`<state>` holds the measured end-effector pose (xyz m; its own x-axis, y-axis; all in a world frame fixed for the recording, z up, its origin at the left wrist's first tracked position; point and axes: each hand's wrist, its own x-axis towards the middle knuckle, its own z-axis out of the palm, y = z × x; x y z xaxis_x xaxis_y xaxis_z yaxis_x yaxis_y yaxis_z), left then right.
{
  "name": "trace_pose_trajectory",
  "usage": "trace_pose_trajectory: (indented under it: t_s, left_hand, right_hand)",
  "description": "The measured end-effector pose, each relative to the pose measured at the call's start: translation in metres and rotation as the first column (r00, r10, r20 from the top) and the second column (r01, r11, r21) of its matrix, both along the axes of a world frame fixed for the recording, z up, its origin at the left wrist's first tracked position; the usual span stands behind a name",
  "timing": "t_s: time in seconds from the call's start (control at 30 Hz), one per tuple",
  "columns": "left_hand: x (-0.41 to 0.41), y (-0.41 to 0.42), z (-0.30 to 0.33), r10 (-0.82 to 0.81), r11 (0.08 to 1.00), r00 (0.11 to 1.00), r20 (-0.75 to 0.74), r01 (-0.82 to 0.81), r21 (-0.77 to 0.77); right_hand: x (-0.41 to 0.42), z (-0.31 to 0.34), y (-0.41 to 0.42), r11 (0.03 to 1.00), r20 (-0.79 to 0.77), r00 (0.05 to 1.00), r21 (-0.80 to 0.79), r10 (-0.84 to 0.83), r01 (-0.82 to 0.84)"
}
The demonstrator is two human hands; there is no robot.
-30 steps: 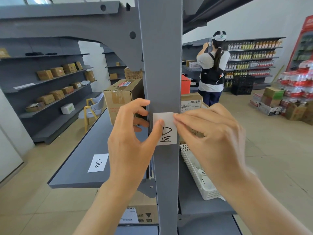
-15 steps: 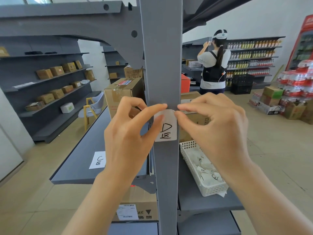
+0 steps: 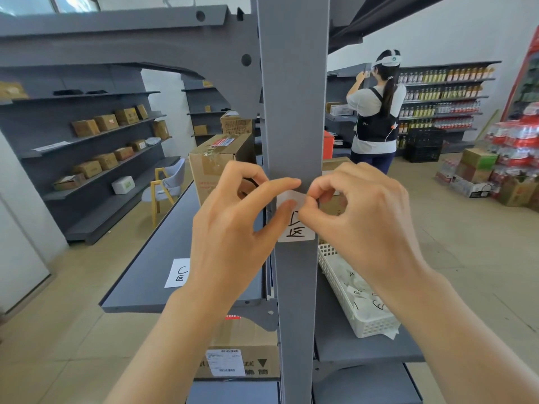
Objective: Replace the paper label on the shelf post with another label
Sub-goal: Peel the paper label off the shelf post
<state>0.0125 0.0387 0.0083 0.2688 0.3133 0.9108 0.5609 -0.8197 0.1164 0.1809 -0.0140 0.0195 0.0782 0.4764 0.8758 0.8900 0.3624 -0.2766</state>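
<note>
A white paper label point(image 3: 300, 233) with black handwriting sticks to the front of the grey shelf post point(image 3: 291, 112) at chest height. Its top edge curls away from the post. My right hand point(image 3: 358, 217) pinches the label's top right corner between thumb and forefinger. My left hand point(image 3: 233, 234) has its thumb on the label's left side and its forefinger across the post at the top edge. A second handwritten label point(image 3: 176, 272) lies flat on the grey shelf board to the left, partly hidden by my left wrist.
A white plastic basket point(image 3: 364, 322) holding several paper labels sits on the shelf right of the post. A cardboard box point(image 3: 215, 164) stands behind my left hand, another box point(image 3: 242, 357) on the lower shelf. A person point(image 3: 376, 112) works at a far shelf.
Both hands have moved from pressing on the label's face up to its top edge. The top of the label now lifts off the post.
</note>
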Motion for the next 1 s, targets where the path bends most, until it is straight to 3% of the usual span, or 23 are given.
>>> trace_pose_trajectory:
  t_s: [0.6, 0.8, 0.93, 1.0]
  left_hand:
    - [0.0, 0.001, -0.002, 0.005, 0.998, 0.993, -0.115, 0.001, 0.057]
    - [-0.002, -0.011, -0.012, -0.065, 0.998, 0.997, -0.032, 0.065, 0.013]
    - [-0.004, -0.024, -0.009, -0.143, 0.974, 0.989, 0.047, 0.149, -0.171]
    - [-0.006, -0.028, -0.007, -0.192, 0.937, 0.975, 0.115, 0.217, -0.274]
  right_hand:
    - [0.014, -0.014, -0.005, 0.989, -0.006, 0.992, -0.079, 0.127, -0.127]
    - [0.009, -0.02, -0.014, 0.983, 0.041, 0.987, -0.106, 0.154, -0.149]
    - [0.007, -0.025, -0.022, 0.984, 0.012, 0.989, -0.109, 0.147, -0.145]
    - [0.007, -0.025, -0.025, 0.976, -0.074, 0.978, -0.091, 0.193, -0.199]
